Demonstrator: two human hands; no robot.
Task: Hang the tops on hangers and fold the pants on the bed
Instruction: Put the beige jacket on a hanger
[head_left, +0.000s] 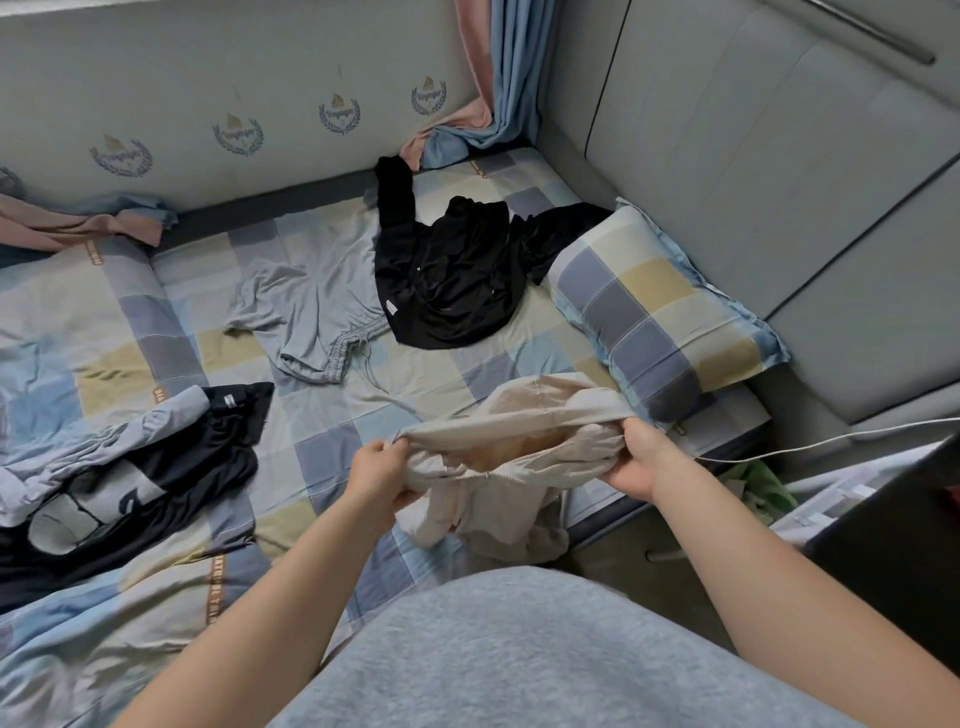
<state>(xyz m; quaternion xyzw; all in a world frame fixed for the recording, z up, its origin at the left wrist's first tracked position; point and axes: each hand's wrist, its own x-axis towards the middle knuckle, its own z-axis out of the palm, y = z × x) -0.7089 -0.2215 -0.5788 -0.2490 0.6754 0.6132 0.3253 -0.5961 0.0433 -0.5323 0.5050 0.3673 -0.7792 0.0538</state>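
**Beige garment in hand, being opened out; no hanger in view**

Step in hand: both hands hold one beige garment (519, 431) up over the bed's (332, 415) near edge, just beside the pillow (660, 312). The left hand (376, 470) has its fingers curled round a bunched edge. The right hand (641, 460) pinches the opposite edge, so the cloth is stretched between them. A zip line shows along the lower fold, so it is judged a top and due for a hanger.

Next move: find the shoulders or collar, shake the piece flat, and fetch a hanger, as none is visible here.

Count of garments: four.
- One beige garment, held.
- One black long-sleeved top (452, 280), spread toward the far corner of the bed.
- One pale grey drawstring pants (306, 306), crumpled mid-bed and unfolded.
- One black-and-grey garment (156, 467) at the left edge, partly under the quilt (78, 322); its type cannot be told.

Pillows: one.
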